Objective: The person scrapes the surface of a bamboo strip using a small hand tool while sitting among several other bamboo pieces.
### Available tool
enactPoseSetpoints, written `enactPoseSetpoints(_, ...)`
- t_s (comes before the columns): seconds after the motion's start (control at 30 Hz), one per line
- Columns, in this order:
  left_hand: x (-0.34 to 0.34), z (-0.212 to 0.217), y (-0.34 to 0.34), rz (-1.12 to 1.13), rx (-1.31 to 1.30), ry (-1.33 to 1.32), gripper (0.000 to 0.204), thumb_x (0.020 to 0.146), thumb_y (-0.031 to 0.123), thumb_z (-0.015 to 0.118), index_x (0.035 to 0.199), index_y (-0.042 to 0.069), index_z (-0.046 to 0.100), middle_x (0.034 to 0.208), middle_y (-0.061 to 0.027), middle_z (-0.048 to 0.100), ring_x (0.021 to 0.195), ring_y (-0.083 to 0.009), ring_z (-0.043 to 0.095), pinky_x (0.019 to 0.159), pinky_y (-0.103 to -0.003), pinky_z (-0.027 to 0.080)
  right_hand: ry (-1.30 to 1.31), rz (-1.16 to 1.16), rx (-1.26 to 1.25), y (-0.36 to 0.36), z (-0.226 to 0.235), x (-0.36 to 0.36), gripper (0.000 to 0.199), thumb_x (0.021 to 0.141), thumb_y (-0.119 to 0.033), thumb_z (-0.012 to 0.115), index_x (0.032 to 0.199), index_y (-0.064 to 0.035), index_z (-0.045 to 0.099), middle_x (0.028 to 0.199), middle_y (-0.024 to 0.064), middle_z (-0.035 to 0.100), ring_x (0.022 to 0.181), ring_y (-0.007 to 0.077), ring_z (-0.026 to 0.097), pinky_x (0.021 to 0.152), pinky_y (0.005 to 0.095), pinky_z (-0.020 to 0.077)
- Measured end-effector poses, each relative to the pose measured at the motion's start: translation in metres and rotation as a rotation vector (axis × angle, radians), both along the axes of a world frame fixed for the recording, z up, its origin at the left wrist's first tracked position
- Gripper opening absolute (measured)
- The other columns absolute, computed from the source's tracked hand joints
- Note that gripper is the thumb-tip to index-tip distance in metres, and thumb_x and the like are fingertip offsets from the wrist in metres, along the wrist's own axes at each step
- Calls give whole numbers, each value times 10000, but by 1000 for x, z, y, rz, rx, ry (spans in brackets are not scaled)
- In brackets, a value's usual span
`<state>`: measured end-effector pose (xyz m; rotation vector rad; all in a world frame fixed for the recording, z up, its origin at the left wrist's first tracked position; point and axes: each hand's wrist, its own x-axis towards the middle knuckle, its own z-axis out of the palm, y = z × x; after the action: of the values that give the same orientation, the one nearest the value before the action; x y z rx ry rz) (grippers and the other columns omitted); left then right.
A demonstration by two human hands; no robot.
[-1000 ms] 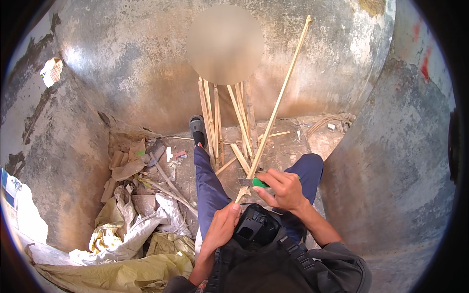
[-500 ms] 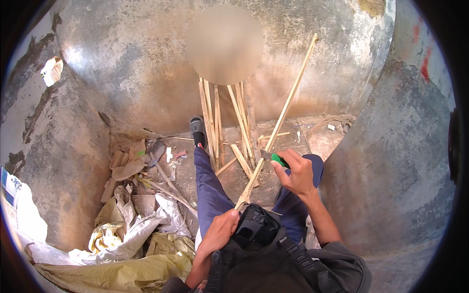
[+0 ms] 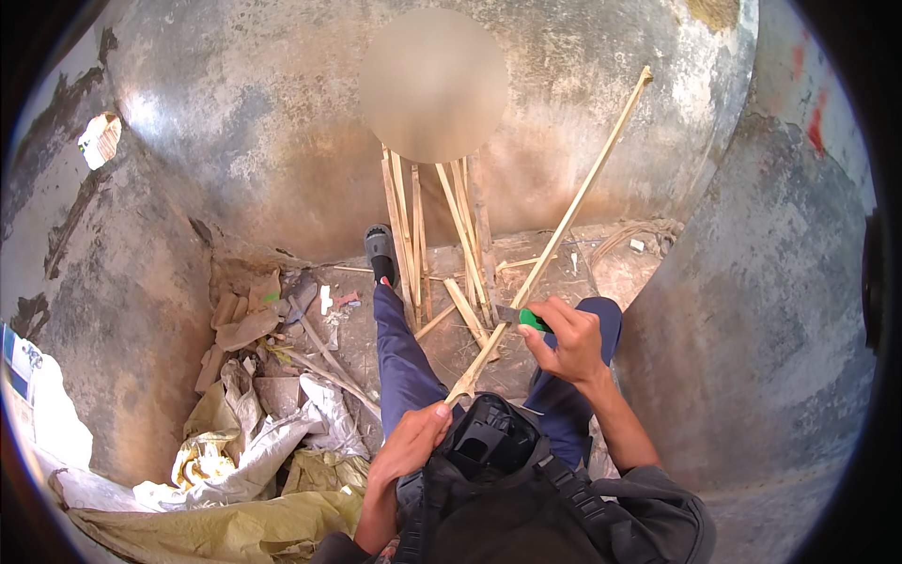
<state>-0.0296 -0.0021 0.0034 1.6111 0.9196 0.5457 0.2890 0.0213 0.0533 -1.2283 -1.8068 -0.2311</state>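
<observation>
**stickfan:** Between the knees, the long bamboo strip (image 3: 554, 249) ran slanting from the left hand (image 3: 413, 442), which pinched its lower end, up toward the wall (image 3: 282, 141). Looked like the shaving step to me.

**mudwall:** Yep, the right hand (image 3: 568, 343) was closed around a green-handled knife (image 3: 523, 318), blade apparently against the strip, hard to see. Next stroke probably needed a steady grip. Strip was pale, thin, fairly straight; more strips (image 3: 413, 226) leaned behind.
</observation>
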Motion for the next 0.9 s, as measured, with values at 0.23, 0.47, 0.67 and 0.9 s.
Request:
enactPoseSetpoints(0.23,-6,0,-2,-8,-69,-20,555,1249,485,355,865,99,461,742,44,402,667,-98,359,594,-293,337,-33,1,29,4,1,0,235,981,-297,832,1072,-84,792,881,57,734,661,277,730,577,389,563)
enactPoseSetpoints(0.47,-16,-1,1,-17,-81,-6,563,1246,487,368,859,90,463,732,41,394,666,-99,360,593,-297,338,-45,-38,33,9,-1,1,220,978,-283,827,1079,-90,794,886,68,732,669,282,732,589,394,568)
enactPoseSetpoints(0.67,-34,-7,-1,-47,-60,69,574,1245,475,379,840,81,476,718,27,436,659,-100,381,602,-307,359,93,-169,42,28,1,35,204,1017,-247,778,1100,-61,785,915,123,737,734,330,746,648,426,577)
enactPoseSetpoints(0.9,-83,-26,4,-91,-212,116,586,1244,458,415,813,71,501,712,33,426,691,-117,398,639,-328,385,455,-279,-34,53,-13,117,243,1088,-266,713,1089,-30,769,849,84,722,666,185,605,630,338,459)
